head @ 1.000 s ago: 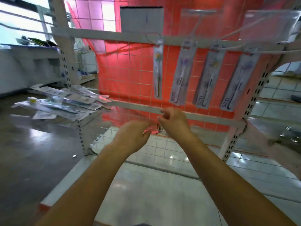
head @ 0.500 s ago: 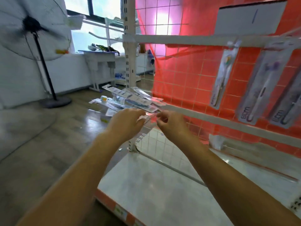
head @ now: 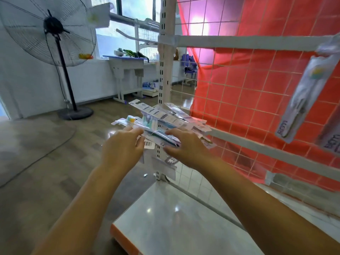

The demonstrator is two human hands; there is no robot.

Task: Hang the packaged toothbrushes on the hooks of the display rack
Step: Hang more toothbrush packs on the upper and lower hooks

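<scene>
Fingers of both hands are extended and spread, gripping nothing: left hand [head: 122, 146] and right hand [head: 184, 145] reach the near edge of the heap of packaged toothbrushes [head: 161, 120], beside the rack upright [head: 164, 74]. One packaged toothbrush [head: 305, 97] hangs far right on the rack.
</scene>
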